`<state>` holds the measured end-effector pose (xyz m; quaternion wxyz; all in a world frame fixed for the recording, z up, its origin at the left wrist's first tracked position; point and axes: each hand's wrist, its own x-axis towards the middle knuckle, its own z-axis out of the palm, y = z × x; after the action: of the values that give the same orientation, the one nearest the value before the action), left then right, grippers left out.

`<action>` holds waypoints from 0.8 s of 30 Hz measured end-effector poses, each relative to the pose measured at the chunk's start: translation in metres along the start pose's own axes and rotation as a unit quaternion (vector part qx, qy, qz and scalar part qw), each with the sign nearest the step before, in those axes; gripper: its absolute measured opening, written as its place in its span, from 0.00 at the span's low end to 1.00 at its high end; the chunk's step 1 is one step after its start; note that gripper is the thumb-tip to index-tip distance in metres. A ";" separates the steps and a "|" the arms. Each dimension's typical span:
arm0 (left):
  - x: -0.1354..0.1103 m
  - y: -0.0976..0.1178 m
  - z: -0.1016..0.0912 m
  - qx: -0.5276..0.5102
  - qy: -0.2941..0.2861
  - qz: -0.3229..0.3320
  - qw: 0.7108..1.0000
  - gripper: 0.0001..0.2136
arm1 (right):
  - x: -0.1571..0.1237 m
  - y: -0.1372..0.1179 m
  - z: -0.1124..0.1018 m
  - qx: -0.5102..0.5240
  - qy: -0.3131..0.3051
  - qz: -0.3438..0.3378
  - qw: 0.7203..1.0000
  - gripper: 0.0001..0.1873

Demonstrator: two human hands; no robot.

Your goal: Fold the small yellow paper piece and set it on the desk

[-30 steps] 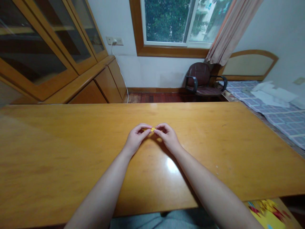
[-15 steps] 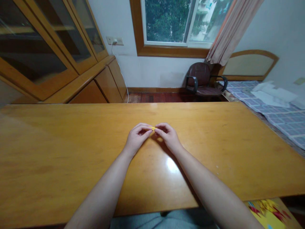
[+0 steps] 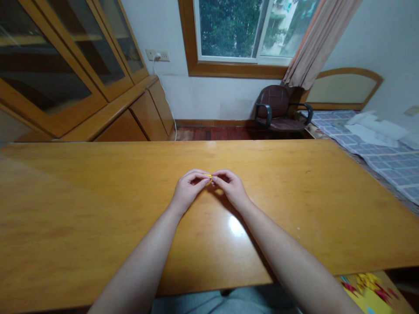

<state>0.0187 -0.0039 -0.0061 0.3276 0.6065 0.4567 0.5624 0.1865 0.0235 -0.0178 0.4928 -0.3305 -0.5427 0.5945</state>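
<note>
Over the wooden table, my left hand and right hand pinch a small yellow piece between their fingertips, where an uneven tug from either could tear it or slip it loose.

left hand and right hand close together, fingers seemingly pinched

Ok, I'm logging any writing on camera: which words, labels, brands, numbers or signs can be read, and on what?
None can be read.
Yellow piece between left hand and right hand: too small, partly hidden.
Socket: too small to tell.
Coloured bits, lower right: too blurred.
</note>
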 end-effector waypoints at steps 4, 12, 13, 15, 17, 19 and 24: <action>0.000 -0.002 -0.001 0.003 0.000 0.000 1.000 0.04 | 0.000 0.003 -0.001 0.006 -0.002 0.003 1.000 0.11; 0.000 -0.006 0.001 0.000 -0.002 -0.005 1.000 0.04 | 0.000 0.000 0.001 0.008 0.002 0.014 1.000 0.10; 0.000 -0.007 0.001 -0.010 -0.002 -0.012 1.000 0.04 | 0.000 0.000 0.001 0.007 0.005 0.016 1.000 0.10; -0.001 -0.007 0.002 -0.041 -0.001 -0.028 0.999 0.05 | 0.000 0.000 0.001 0.003 0.010 0.017 1.000 0.10; -0.001 -0.007 0.003 -0.077 0.009 -0.049 0.996 0.07 | 0.000 0.000 0.001 -0.001 0.010 0.018 1.000 0.10; -0.001 -0.006 0.004 -0.097 0.025 -0.070 0.992 0.09 | 0.000 0.000 0.000 -0.006 0.007 0.020 1.000 0.11; 0.001 -0.005 0.005 -0.061 0.051 -0.096 0.992 0.11 | 0.000 0.000 0.000 -0.017 0.008 0.022 1.000 0.11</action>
<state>0.0221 -0.0002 -0.0113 0.3926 0.5094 0.4938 0.5853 0.1868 0.0238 -0.0179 0.4782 -0.3555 -0.5416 0.5930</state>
